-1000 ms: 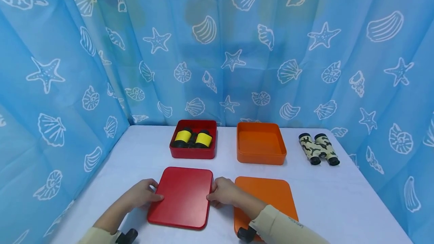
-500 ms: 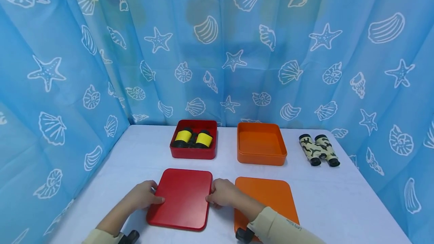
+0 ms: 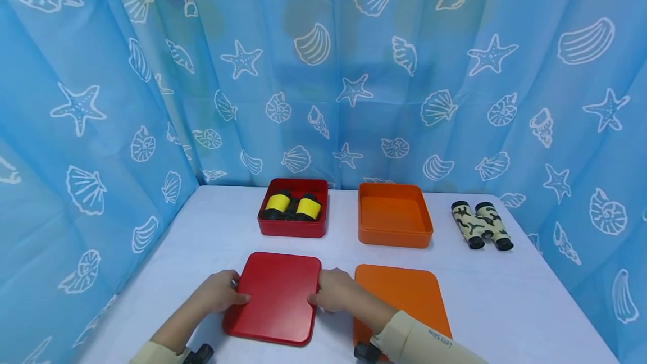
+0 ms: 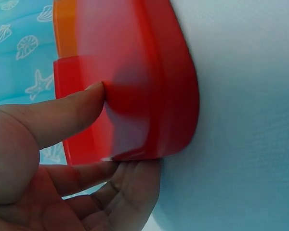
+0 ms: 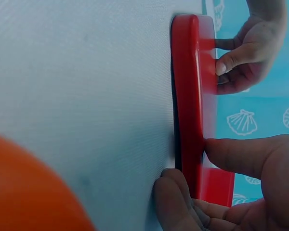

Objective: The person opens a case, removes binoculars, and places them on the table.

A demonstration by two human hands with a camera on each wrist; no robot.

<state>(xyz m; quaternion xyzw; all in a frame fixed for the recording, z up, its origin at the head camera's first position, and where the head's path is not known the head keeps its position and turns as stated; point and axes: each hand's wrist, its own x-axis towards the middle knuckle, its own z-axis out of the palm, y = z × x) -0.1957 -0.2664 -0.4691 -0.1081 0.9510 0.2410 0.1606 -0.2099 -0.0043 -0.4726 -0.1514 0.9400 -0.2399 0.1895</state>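
Both hands hold a square red lid close over the white tabletop. On its left side my left hand grips the edge, thumb on the top face and fingers against the side. My right hand pinches the right edge; in the right wrist view its thumb meets the rim while the fingers curl by the lower side. Behind the lid, a red box holds black and yellow binoculars. The left wrist view shows the lid close up, partly covering the red box.
An open orange box stands right of the red one. Its orange lid lies in front, partly under my right forearm. Camouflage binoculars lie at the back right. A blue shell-patterned curtain hangs behind the table.
The whole head view has shifted slightly, so everything sits a little farther right in it. Both hands keep their grip on the red lid, which has hardly moved.
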